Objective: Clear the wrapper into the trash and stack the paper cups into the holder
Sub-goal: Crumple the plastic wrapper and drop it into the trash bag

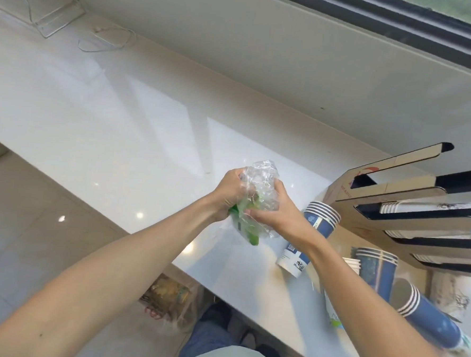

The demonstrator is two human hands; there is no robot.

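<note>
I have both hands closed on the crumpled clear wrapper (258,199) above the white tabletop (121,132): left hand (229,196) and right hand (280,214) each keep a tight grip. Blue paper cups (312,232) lie beside the cardboard holder (370,211).

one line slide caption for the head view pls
Both hands, left hand and right hand, crumple a clear wrapper over the white counter beside loose blue paper cups.

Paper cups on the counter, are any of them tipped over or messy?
Yes. Two stacks of blue paper cups lie on their sides on the white counter, not in the cardboard cup holder. Both hands, left and right, are crumpling the clear plastic wrapper.
</note>
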